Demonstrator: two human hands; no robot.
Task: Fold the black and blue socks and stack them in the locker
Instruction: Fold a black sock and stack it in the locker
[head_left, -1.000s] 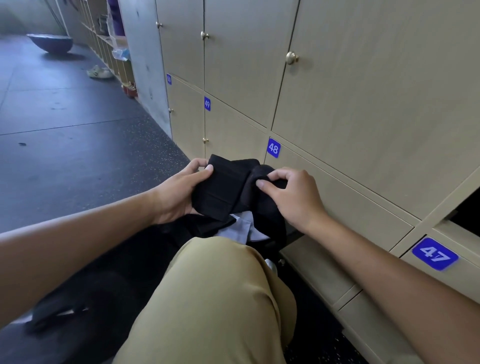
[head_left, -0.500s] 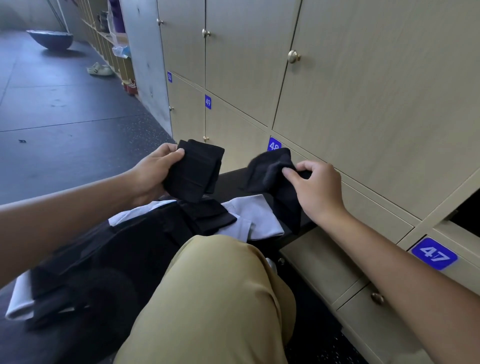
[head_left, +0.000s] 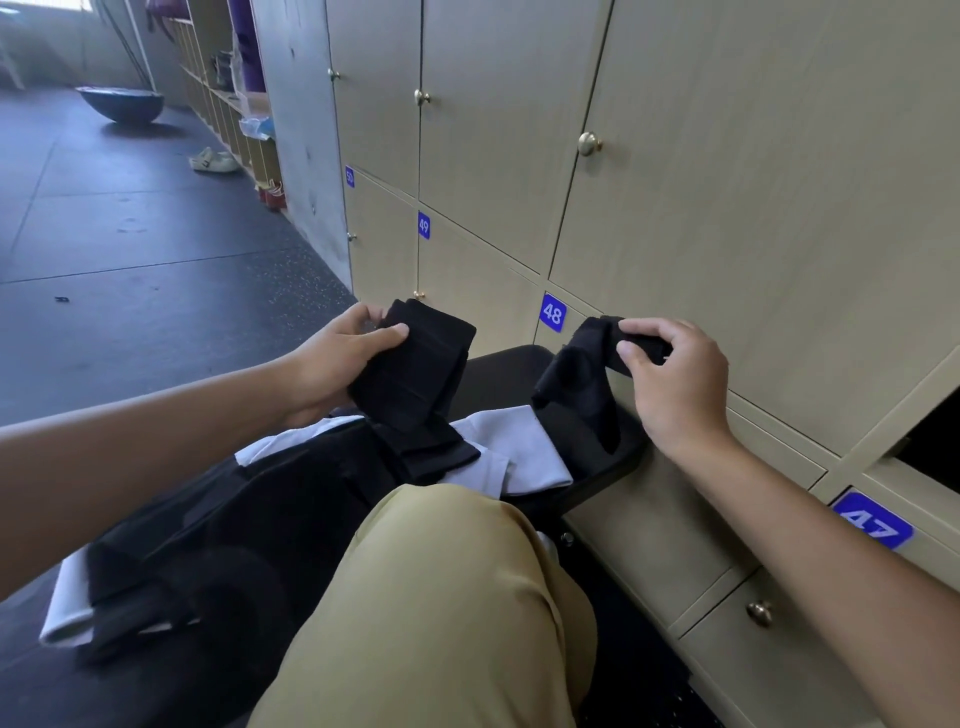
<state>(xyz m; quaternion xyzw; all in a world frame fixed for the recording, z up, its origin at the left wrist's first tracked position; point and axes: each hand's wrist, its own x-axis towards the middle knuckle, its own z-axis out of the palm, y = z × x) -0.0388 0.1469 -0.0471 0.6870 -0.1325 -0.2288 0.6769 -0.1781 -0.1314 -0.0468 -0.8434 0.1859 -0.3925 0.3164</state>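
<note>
A bent knee in tan cotton trousers (head_left: 441, 597) fills the near foreground at 6 o'clock. Just beyond it, a black padded bench (head_left: 597, 467) carries a loose heap of black socks (head_left: 291, 499) mixed with pale blue socks (head_left: 519, 452), the heap running from 8 o'clock up toward the centre; one more pale blue sock (head_left: 65, 613) pokes out at its near-left end. Above the heap, at 10 o'clock from the knee, the left hand (head_left: 337, 364) grips a folded black ribbed sock (head_left: 410, 374), thumb on top and fingers curled beneath, its lower edge touching the pile. At 2 o'clock, well apart from it, the right hand (head_left: 675, 384) pinches a crumpled black sock (head_left: 582, 374) between thumb and fingertips, the rest of the sock hanging down onto the bench. Behind both hands stands a wall of beige wooden locker doors (head_left: 727, 208) with brass knobs and blue number plates 47, 48 and 49; at 3 o'clock, above plate 47, a dark open locker compartment (head_left: 935, 441) shows at the frame edge. Farther off at 11 o'clock lie dark rubber floor tiles (head_left: 130, 249), a pair of pale sandals (head_left: 213, 160), and a blue half-dome balance trainer (head_left: 120, 103) turned flat side up.
</note>
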